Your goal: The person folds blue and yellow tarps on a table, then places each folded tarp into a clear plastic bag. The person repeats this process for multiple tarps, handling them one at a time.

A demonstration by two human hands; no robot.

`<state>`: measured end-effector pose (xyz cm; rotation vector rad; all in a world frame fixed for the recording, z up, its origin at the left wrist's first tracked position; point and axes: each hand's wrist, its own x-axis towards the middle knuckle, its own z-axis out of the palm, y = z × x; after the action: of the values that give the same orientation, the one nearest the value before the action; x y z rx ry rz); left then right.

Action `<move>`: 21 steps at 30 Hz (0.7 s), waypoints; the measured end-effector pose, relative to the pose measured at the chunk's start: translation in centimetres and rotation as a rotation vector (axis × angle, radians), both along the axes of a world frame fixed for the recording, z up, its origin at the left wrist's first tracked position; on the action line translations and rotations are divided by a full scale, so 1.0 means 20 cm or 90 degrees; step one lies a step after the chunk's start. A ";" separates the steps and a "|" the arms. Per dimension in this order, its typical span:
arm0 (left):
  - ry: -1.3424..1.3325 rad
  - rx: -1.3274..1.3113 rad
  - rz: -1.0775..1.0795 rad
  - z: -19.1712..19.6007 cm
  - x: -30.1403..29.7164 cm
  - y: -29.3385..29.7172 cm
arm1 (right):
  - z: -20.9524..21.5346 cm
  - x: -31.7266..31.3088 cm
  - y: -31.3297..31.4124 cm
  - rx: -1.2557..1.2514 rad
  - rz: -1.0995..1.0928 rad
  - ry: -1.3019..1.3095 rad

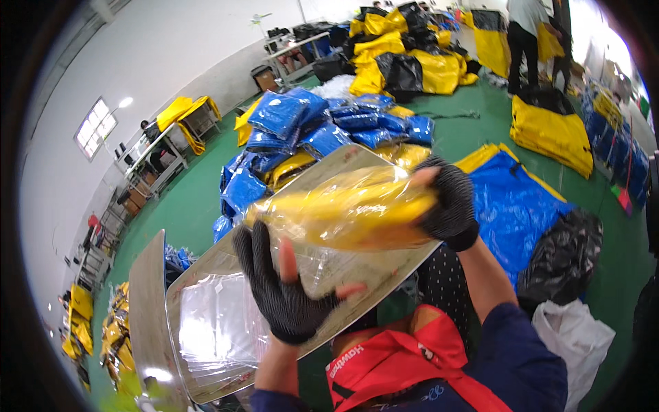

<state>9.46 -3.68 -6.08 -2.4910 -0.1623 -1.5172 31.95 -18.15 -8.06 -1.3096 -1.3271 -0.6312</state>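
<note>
A folded yellow sheet in a clear plastic bag (343,209) is lifted over the worn table (395,268), blurred by motion. My right hand (449,202), in a dark knit glove with bare fingertips, grips the bag's right end. Below its left end is my left hand (285,292), gloved alike, with fingers spread and the fingertips close to the plastic; whether they touch it I cannot tell. Beside that hand, a stack of flat clear plastic bags (216,319) lies on the table.
Beyond the table rises a pile of blue bagged packages (288,117). A blue sheet (508,206) and a black plastic bag (563,254) lie on the green floor to the right. Yellow and black bags (405,62) are heaped far back. People stand at the upper right.
</note>
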 end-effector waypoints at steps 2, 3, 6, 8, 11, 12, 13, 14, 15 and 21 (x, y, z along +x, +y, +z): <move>0.199 -0.229 -0.194 0.06 0.13 0.11 | 0.06 -0.12 0.06 -0.104 0.044 -0.129; 0.258 -0.261 -0.253 0.10 0.14 0.16 | 0.07 -0.15 0.05 -0.165 0.052 -0.097; 0.111 -0.544 -0.252 -0.06 0.05 0.25 | 0.07 -0.15 -0.02 0.162 -0.109 0.096; 0.012 -0.738 -0.342 -0.10 0.00 0.26 | 0.00 -0.08 -0.06 0.165 -0.012 0.393; 0.019 -0.775 -0.312 -0.20 0.06 0.25 | -0.14 0.00 -0.01 0.012 0.265 0.798; -0.061 -0.749 -0.509 -0.21 0.11 0.24 | -0.13 -0.01 0.01 0.053 0.220 0.738; -0.084 -0.819 -0.644 -0.22 0.09 0.28 | -0.12 -0.01 0.04 0.094 0.178 0.677; -0.088 -0.810 -0.601 -0.20 0.07 0.27 | -0.13 -0.03 0.07 0.104 0.153 0.659; -0.090 -0.810 -0.573 -0.14 0.10 0.20 | -0.14 -0.02 0.08 0.112 0.110 0.637; -0.343 -0.618 -0.268 0.10 -0.17 0.16 | 0.23 -0.31 -0.02 0.054 -0.052 0.300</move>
<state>6.08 -0.49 -4.17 -2.7745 -0.6212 -2.8023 25.68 -18.61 -3.51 -1.3467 -0.8578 -0.3945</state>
